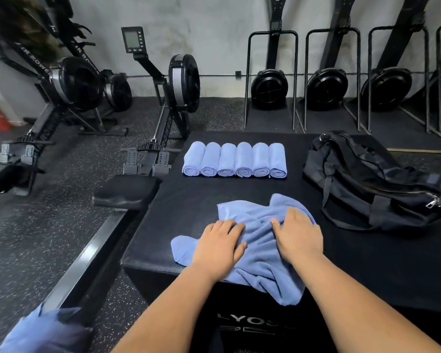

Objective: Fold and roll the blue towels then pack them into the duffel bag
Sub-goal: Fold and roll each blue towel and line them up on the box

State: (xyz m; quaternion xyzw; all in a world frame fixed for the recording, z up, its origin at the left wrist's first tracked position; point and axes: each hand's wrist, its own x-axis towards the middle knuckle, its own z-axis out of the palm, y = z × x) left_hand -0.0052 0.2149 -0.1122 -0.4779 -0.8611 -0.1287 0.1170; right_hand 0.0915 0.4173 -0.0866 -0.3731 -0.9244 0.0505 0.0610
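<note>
Counted six rolled towels (234, 160) in row, left of duffel bag (367, 182), apart from it. Found seventh towel (260, 253) crumpled, nearer than bag and to its left. Noted left hand (218, 247) and right hand (297, 234) flat on it, fingers straight. Spotted more blue cloth (43, 329) far left of bag. Judged packing not begun.

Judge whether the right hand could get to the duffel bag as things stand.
Probably yes: the right hand rests on the crumpled towel, and only bare box top lies between it and the bag.
</note>
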